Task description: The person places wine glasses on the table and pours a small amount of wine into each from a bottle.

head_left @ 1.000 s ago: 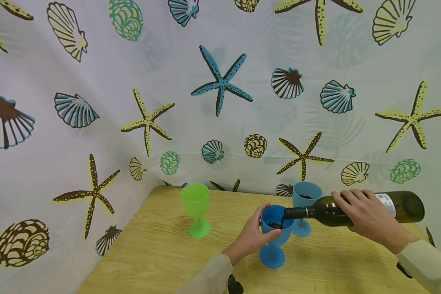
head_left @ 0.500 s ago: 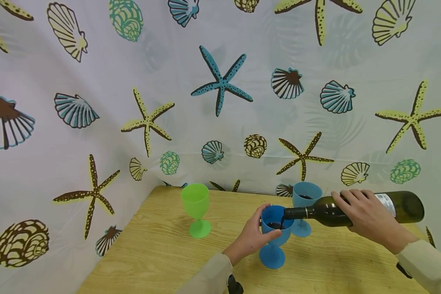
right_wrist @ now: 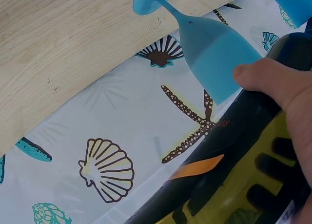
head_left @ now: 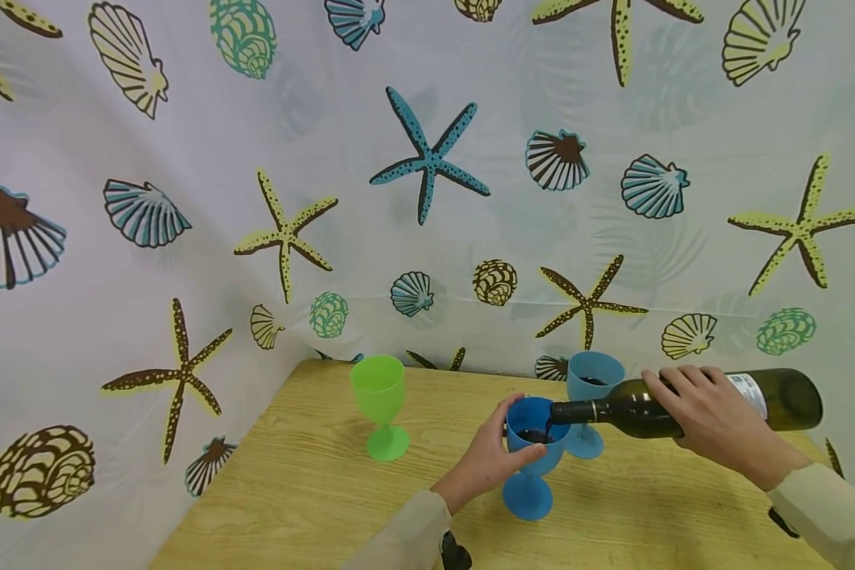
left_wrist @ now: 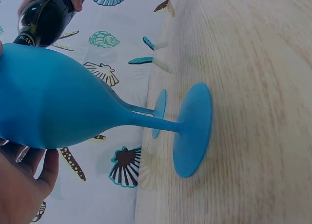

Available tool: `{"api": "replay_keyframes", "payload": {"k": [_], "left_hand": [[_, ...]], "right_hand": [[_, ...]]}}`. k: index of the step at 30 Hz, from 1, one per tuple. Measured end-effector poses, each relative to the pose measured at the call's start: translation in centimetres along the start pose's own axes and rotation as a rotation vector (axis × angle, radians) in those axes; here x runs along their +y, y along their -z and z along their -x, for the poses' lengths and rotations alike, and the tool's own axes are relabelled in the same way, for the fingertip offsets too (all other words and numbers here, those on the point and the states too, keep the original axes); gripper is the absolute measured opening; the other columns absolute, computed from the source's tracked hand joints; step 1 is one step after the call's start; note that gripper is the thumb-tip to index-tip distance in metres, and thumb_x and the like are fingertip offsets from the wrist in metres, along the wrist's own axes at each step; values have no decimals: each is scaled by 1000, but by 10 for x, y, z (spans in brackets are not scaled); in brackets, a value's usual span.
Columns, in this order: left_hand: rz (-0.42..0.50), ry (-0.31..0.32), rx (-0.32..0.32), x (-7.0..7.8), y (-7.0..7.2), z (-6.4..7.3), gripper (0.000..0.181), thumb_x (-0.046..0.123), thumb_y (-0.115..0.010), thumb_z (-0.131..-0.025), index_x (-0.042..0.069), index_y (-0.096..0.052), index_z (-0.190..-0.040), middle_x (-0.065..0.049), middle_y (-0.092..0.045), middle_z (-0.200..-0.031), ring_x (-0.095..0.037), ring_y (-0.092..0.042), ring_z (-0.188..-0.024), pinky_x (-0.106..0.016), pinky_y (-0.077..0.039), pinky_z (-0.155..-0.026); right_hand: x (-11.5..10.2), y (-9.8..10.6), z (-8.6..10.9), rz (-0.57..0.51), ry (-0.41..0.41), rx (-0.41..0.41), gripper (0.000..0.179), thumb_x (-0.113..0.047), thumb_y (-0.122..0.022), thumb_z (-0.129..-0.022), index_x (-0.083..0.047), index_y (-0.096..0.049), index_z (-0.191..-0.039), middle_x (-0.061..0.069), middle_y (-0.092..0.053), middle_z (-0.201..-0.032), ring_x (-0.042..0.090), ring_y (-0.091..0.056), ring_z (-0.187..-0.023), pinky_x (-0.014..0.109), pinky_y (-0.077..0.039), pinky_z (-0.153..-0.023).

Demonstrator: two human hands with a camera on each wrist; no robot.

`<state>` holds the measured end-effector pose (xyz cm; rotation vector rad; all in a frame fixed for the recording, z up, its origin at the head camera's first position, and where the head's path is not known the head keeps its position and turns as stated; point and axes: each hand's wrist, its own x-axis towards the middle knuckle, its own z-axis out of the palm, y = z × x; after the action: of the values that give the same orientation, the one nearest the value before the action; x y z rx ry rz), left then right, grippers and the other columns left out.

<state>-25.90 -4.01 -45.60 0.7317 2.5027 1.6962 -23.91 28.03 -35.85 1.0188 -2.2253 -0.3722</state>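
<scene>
My left hand (head_left: 486,461) grips the bowl of a blue plastic goblet (head_left: 530,491), its thumb on the near side and fingers round the far side. The goblet stands upright, its foot (left_wrist: 193,131) on the table. In my right hand (head_left: 720,423) is a dark green wine bottle (head_left: 791,400), tipped almost level, with its neck over the goblet's right rim. A thin dark stream runs from the mouth into the bowl, where dark liquid (head_left: 533,436) shows. Just behind stands a lighter blue goblet (right_wrist: 209,48), which also has dark liquid inside; the bottle partly covers it in the head view.
A lime green goblet (head_left: 379,389) stands on the left part of the wooden table (head_left: 313,491). A white cloth (head_left: 513,214) printed with shells and starfish hangs along the table's back and left edges.
Dark liquid keeps flowing from the bottle into the goblet. Both hands, the bottle and the goblets keep their places.
</scene>
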Motion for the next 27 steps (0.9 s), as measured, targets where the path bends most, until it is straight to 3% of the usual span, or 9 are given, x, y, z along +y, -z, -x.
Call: {"api": "replay_keyframes", "payload": {"k": [10,19,27], "left_hand": [[10,-13,-2,-2,-1,-1,72,39,-65,-90,22,-26,-148,-6,-34,-148,-30,-38,-131,-53,-36,-101],[8,-1,-1,-2,-1,-1,72,39,-65,-89,23,-25,-148,-5,-31,-150,-31,-36,-133,-53,-34,-102],[-8,5,3,-1,-1,-1,72,38,-65,-90,21,-26,-148,-6,-32,-149,-31,-38,-131,-51,-37,-100]], "right_hand": [[-4,-2,3,-13,-28,-10,101,-36,-94,-42,2,-49,-125,20,-57,-103,37,-57,-88,52,-47,-70],[-18,-12,10,-78,-112,22,98,-31,-93,-43,5,-52,-124,20,-57,-104,37,-57,-88,53,-46,-71],[-30,-24,18,-132,-194,19,106,-34,-95,-40,5,-49,-127,21,-57,-107,39,-57,-91,55,-47,-75]]}}
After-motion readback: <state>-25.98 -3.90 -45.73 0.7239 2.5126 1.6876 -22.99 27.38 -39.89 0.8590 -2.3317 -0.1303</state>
